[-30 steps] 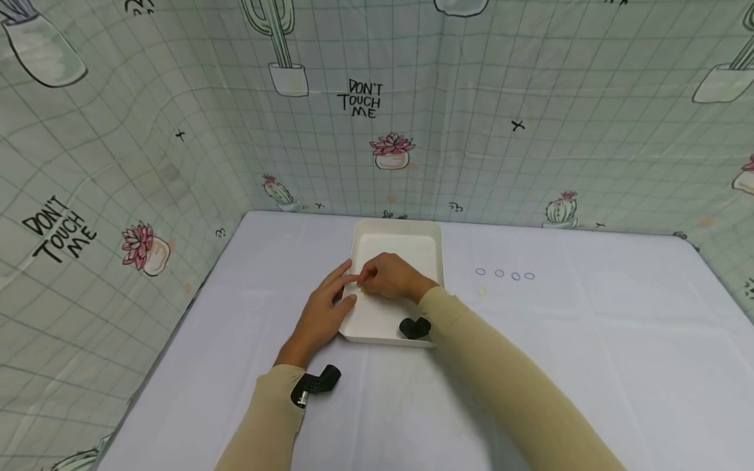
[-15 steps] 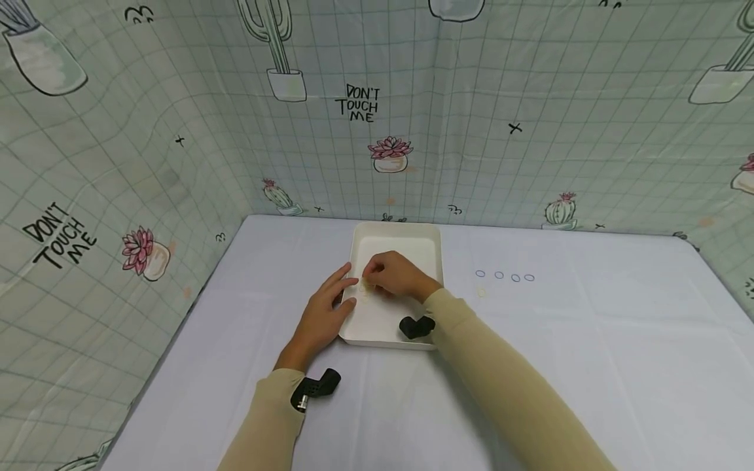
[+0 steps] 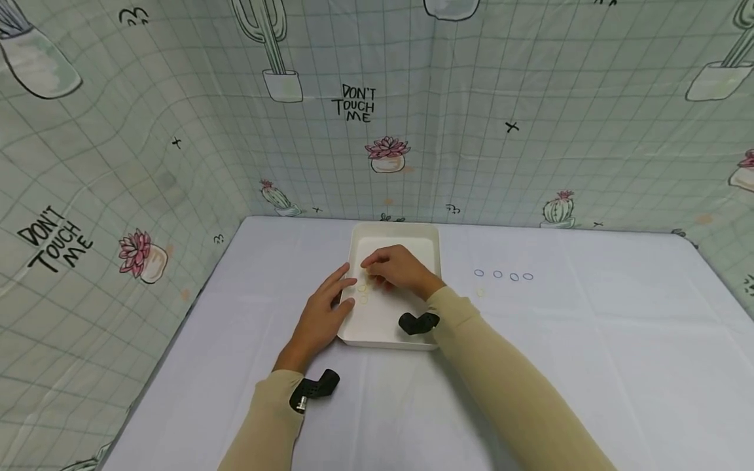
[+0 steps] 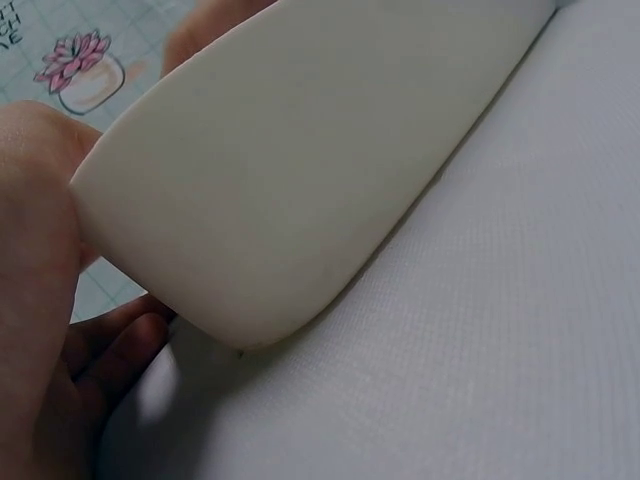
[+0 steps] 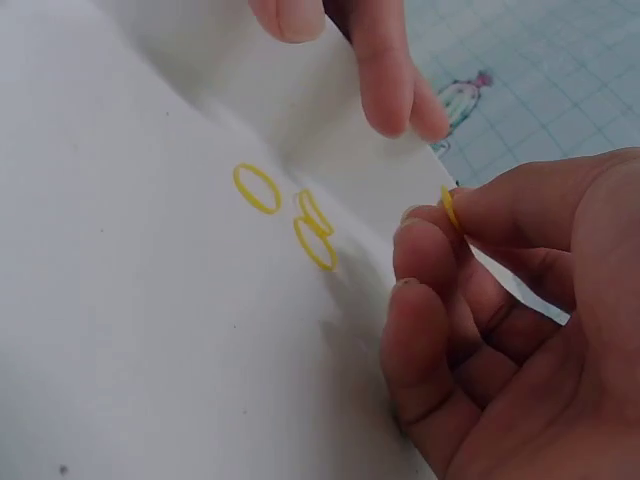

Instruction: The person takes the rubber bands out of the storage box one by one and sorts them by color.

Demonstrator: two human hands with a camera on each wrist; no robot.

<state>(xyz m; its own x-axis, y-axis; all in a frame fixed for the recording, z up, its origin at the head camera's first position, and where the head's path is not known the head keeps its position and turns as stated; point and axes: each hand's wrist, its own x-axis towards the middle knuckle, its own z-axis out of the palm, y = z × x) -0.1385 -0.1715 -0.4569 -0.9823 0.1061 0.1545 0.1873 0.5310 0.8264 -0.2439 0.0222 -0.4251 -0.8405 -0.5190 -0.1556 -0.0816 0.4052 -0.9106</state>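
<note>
In the head view a shallow white tray (image 3: pixel 377 326) lies on the table. My left hand (image 3: pixel 318 320) holds its left wall: thumb and some fingertips reach over the rim, while other fingers stay outside it in the left wrist view. My right hand (image 3: pixel 403 269) hovers over the tray. Between thumb and forefinger it pinches a small yellow rubber band (image 5: pixel 450 207). Below it, on the tray floor near the left wall, lie a separate yellow rubber band (image 5: pixel 257 188) and two others (image 5: pixel 315 245) that touch or overlap.
Right of the tray, several blue rubber bands (image 3: pixel 514 277) lie in a row on the white tablecloth (image 3: pixel 565 366). One pale yellow rubber band (image 3: pixel 480 292) lies just in front of them. A printed cloth (image 3: pixel 471 144) hangs behind the table and to the left.
My right hand has risen slightly from the tray floor and moved away from the left wall, uncovering yellow rubber bands there. The left hand has stayed on the tray.
</note>
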